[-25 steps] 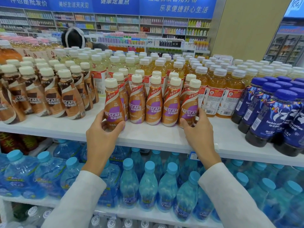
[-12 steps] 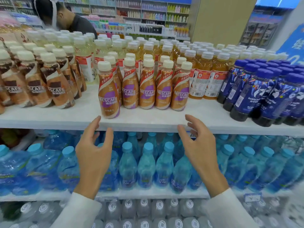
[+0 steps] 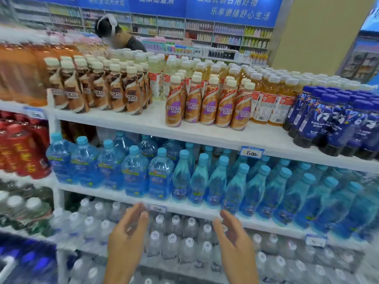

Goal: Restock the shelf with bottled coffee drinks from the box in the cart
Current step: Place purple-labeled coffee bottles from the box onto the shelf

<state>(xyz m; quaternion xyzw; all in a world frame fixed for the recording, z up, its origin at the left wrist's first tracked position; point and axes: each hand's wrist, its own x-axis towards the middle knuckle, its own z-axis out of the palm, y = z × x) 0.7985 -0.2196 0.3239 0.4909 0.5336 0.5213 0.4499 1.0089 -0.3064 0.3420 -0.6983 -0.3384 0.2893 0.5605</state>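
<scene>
A row of caramel-and-purple Nescafe coffee bottles (image 3: 209, 105) with cream caps stands upright near the front of the white top shelf (image 3: 143, 126). Brown Nescafe bottles (image 3: 98, 89) fill the shelf to their left. My left hand (image 3: 127, 238) and my right hand (image 3: 233, 242) hang low in front of the clear-bottle shelf, far below the coffee row, both with fingers apart and holding nothing. The cart and the box are out of view.
Amber tea bottles (image 3: 266, 103) and dark blue coffee bottles (image 3: 332, 119) stand right of the row. Blue water bottles (image 3: 184, 177) fill the middle shelf, clear capped bottles (image 3: 174, 238) the one below. Red cans (image 3: 22, 152) sit at left. A person (image 3: 121, 39) bends behind the shelving.
Both hands let go of the outer bottles of the row, drew back and dropped well below the top shelf. The view has pulled back and shifted left.
</scene>
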